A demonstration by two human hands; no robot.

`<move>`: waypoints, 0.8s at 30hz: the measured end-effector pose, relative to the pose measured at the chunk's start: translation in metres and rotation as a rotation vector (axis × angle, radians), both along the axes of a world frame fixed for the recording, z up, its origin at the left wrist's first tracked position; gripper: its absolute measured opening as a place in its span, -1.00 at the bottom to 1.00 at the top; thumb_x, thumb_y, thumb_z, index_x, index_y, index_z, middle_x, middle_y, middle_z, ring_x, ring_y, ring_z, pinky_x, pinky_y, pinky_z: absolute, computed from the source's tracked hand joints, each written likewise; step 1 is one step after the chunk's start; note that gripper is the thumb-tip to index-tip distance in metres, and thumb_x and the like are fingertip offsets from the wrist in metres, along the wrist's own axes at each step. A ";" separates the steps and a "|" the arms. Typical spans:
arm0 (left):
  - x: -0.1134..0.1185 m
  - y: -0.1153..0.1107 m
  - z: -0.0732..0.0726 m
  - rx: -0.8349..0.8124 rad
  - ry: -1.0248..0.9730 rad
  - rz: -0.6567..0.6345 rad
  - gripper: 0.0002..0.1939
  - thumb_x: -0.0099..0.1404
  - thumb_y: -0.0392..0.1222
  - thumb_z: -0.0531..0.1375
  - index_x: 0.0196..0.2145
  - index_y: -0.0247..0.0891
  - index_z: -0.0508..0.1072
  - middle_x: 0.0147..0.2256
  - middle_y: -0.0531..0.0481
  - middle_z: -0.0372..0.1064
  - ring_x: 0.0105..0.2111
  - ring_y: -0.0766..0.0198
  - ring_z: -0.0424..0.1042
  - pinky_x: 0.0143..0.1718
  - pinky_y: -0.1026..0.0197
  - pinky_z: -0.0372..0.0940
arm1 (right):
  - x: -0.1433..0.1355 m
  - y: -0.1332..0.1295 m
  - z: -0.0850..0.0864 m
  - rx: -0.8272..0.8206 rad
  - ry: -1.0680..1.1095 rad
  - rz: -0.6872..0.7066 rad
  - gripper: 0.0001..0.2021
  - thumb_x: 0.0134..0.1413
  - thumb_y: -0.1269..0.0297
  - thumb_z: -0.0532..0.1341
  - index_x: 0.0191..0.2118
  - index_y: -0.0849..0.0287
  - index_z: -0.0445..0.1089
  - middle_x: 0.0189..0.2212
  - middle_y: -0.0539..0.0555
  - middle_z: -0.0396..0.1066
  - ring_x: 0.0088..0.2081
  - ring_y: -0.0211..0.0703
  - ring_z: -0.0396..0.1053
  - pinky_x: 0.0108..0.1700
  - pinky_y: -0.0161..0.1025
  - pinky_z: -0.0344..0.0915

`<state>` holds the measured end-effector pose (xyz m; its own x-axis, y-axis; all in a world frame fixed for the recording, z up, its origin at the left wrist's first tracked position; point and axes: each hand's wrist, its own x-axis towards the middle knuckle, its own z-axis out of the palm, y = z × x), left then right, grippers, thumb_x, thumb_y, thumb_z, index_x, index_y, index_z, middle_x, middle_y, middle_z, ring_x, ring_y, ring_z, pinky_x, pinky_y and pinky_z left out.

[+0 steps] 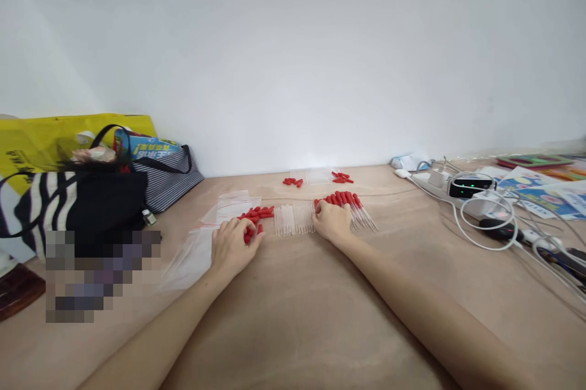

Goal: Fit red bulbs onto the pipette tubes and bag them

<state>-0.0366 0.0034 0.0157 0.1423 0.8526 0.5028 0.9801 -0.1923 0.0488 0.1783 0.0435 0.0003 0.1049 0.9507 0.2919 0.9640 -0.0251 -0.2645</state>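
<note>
My left hand [234, 245] rests over a loose pile of red bulb-like caps [256, 213]. Its fingers are curved, with a gap between thumb and forefinger where caps show; no firm hold is visible. My right hand [332, 221] has its fingers drawn together at the right end of a row of thin clear tubes [288, 219]; what they grip is hidden. Just beyond and right of it lie several red-capped tubes [364, 216] side by side, slanting, caps away from me. Clear plastic bags [192, 256] lie flat beside and partly under my left hand.
By the wall lie more clear tubes [319, 176] between small groups of red caps [293, 182]. Bags [91, 207] crowd the left side. At right are a power strip [433, 185], tangled white cables [471, 243] and printed papers [535, 191].
</note>
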 end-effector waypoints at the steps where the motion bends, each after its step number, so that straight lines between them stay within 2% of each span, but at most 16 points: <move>1: -0.002 0.002 -0.001 0.008 0.013 -0.002 -0.82 0.11 -0.05 0.12 -0.46 -0.21 0.35 -0.41 0.00 0.33 -0.32 0.11 0.25 -0.33 0.15 0.04 | -0.001 0.000 0.000 -0.015 -0.006 0.008 -0.78 -0.02 0.27 0.01 -0.32 0.20 0.35 -0.42 0.15 0.44 -0.33 -0.10 0.36 -0.20 -0.14 -0.10; 8: -0.001 0.010 -0.008 0.039 0.131 -0.021 -0.79 0.11 -0.03 0.11 -0.47 -0.22 0.41 -0.38 -0.05 0.32 -0.29 0.08 0.23 -0.32 0.12 0.02 | 0.007 -0.002 0.000 -0.072 -0.010 -0.014 -0.76 -0.02 0.22 0.02 -0.32 0.19 0.36 -0.39 0.17 0.44 -0.28 -0.06 0.34 -0.19 -0.14 -0.11; 15: 0.000 0.007 -0.007 0.136 0.093 -0.042 -0.81 0.16 -0.12 0.08 -0.49 -0.24 0.41 -0.42 -0.05 0.34 -0.34 0.10 0.24 -0.35 0.11 0.04 | 0.006 -0.003 0.000 -0.060 -0.035 0.004 -0.77 -0.01 0.26 0.00 -0.29 0.15 0.35 -0.38 0.12 0.44 -0.29 -0.09 0.36 -0.18 -0.14 -0.11; 19: 0.011 -0.008 -0.004 0.179 -0.031 -0.221 -0.84 0.16 -0.16 0.07 -0.43 -0.26 0.41 -0.46 -0.04 0.31 -0.36 0.14 0.26 -0.33 0.13 0.10 | 0.006 -0.002 -0.002 -0.078 -0.059 -0.010 -0.75 0.00 0.25 -0.01 -0.33 0.21 0.37 -0.39 0.18 0.44 -0.31 -0.06 0.36 -0.20 -0.12 -0.10; 22: 0.025 -0.018 -0.007 0.027 -0.159 -0.404 -0.88 0.14 -0.22 0.07 -0.48 -0.26 0.37 -0.48 -0.01 0.28 -0.41 0.22 0.28 -0.36 0.20 0.17 | 0.007 0.000 -0.002 -0.091 -0.079 -0.012 -0.73 0.00 0.28 -0.02 -0.36 0.29 0.38 -0.38 0.26 0.43 -0.32 -0.03 0.37 -0.20 -0.11 -0.09; 24: 0.032 -0.023 -0.011 -0.108 -0.227 -0.472 -0.93 0.09 -0.29 0.08 -0.50 -0.26 0.34 -0.47 0.01 0.29 -0.42 0.25 0.30 -0.38 0.23 0.20 | 0.006 0.001 -0.002 -0.099 -0.092 -0.005 -0.73 0.00 0.31 -0.02 -0.37 0.32 0.38 -0.38 0.29 0.43 -0.33 -0.03 0.37 -0.20 -0.11 -0.09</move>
<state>-0.0049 -0.0196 0.0043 0.4206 0.7709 0.4783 0.7511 -0.5916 0.2931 0.1845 0.0445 -0.0020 0.0866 0.9749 0.2053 0.9839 -0.0513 -0.1713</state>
